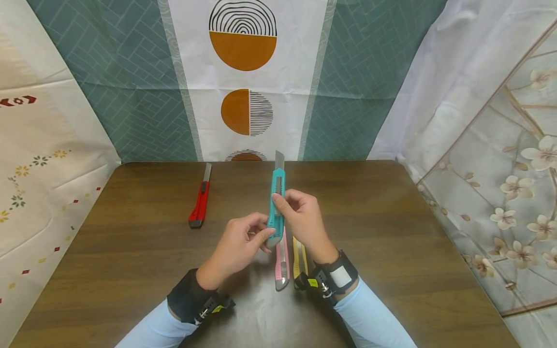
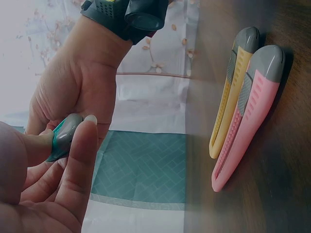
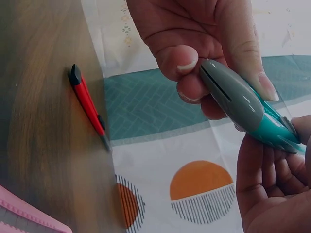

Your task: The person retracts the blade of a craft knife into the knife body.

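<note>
A teal box cutter [image 1: 279, 181] is held upright above the table between both hands, its wide blade [image 1: 279, 160] slid out and pointing away from me. My left hand [image 1: 238, 245] pinches its grey bottom end [image 3: 233, 92] between thumb and fingers. Higher up the body, my right hand [image 1: 307, 223] grips it, with the thumb lying across the front of the slot. Below the hands, a pink box cutter [image 2: 255, 104] and a yellow box cutter [image 2: 236, 82] lie side by side on the table; in the head view the hands and teal cutter partly cover them.
A red box cutter [image 1: 200, 203] with its blade out lies on the left of the brown wooden table [image 1: 143, 232]. Patterned cloth [image 1: 357, 96] hangs behind the table's far edge, and floral cloth [image 1: 505, 208] borders its right side.
</note>
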Tool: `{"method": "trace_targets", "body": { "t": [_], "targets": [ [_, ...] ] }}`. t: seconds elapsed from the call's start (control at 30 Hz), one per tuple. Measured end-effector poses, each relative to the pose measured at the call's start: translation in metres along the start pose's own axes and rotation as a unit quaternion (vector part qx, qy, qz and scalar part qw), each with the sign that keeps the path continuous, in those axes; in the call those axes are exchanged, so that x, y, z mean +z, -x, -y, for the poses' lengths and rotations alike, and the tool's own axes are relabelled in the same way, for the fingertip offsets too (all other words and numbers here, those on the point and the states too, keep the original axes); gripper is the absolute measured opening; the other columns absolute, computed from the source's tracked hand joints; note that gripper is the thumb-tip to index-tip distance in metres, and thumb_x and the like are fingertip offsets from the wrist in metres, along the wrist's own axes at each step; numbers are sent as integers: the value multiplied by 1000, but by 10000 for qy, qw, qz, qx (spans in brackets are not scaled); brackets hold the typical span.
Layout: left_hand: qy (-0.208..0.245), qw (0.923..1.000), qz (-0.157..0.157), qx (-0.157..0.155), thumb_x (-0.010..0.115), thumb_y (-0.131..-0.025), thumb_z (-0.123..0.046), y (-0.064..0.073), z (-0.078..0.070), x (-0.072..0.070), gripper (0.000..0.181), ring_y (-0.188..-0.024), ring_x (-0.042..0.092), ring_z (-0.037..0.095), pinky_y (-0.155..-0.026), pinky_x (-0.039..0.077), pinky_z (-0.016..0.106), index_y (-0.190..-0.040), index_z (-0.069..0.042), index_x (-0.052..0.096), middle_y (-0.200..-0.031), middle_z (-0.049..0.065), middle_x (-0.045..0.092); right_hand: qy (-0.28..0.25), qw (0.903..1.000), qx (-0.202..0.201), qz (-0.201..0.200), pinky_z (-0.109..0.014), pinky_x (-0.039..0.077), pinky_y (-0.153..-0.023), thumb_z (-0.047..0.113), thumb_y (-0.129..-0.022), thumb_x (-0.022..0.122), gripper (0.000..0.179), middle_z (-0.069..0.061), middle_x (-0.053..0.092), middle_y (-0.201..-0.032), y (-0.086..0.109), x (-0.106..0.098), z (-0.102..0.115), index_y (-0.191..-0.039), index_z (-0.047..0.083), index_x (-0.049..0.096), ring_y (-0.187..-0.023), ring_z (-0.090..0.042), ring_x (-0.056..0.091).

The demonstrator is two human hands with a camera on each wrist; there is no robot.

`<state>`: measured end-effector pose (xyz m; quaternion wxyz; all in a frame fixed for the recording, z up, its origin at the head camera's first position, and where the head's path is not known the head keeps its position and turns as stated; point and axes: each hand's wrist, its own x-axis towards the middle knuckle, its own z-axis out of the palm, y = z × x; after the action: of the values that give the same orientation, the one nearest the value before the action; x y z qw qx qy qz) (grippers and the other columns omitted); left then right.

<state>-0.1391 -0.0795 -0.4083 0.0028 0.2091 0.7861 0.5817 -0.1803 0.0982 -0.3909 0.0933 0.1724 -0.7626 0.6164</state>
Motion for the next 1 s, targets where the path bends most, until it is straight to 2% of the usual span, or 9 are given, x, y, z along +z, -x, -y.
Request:
{"method": "trace_targets", "body": {
  "t": [0.23, 1.0],
  "targets": [
    [26, 10000, -14, 38, 74, -93, -7, 0, 1, 0, 22, -61, 71, 10, -65, 64, 28, -114, -5, 69, -88, 9, 74, -66, 9998, -73, 151, -26, 52, -62, 21, -98, 71, 16, -9, 67, -77, 1, -1, -2, -94, 7, 75, -69, -19, 59],
    [57, 9999, -92, 68, 73, -94, -7, -1, 1, -2, 23, -61, 71, 11, -66, 64, 28, -116, -5, 69, -90, 9, 74, -193, 9997, 39, 112, -26, 56, -64, 21, -96, 74, 15, -10, 70, -84, 0, -1, 0, -98, 6, 75, -72, -18, 61]
  ]
}}
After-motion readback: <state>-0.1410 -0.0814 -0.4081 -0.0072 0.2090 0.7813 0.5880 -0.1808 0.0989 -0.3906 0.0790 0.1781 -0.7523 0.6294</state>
